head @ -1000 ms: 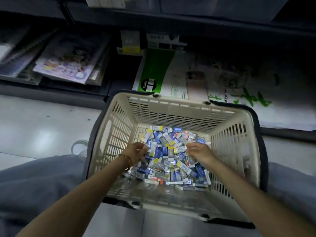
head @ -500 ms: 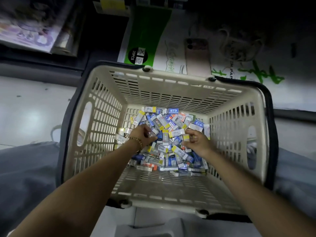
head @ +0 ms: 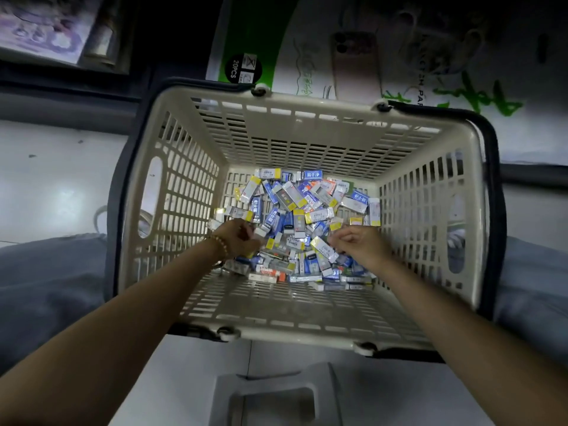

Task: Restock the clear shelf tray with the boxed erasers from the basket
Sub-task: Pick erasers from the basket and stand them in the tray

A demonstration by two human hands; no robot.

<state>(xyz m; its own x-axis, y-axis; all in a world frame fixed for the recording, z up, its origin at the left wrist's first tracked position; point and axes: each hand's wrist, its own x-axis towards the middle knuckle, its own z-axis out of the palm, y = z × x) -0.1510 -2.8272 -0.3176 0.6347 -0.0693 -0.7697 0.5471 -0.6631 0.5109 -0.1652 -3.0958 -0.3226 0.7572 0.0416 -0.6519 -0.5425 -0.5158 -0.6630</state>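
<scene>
Grey fabric is seen at the far left, where a trouser leg [head: 46,272] rests against the floor beside the basket [head: 172,210], a cream slatted plastic tub with a dark carrying handle folded down round its rim. Just inside its left wall, the left hand [head: 238,241], with a beaded bracelet [head: 219,245] at the wrist, is sunk into the near edge of the heap; its fingers are curled together over several boxes, though how many are held cannot be told. Since half a second ago, this hand has been drawn slightly toward the near-left part of the pile, and the view has been tipped further downward. The boxed erasers [head: 295,216], in blue, white and yellow sleeves, are piled loosely at the far middle of the basket floor, none yet removed to any tray. Further right, the right hand [head: 358,244] is lowered onto the pile with its fingers bent and pinched together, a white and yellow box lying just beside its fingertips; whether anything is gripped cannot be told. A pale moulded object [head: 273,395] is now shown at the bottom edge, but it cannot be confirmed as the clear shelf tray. Gathering is judged to be under way, with transfer not begun.
</scene>
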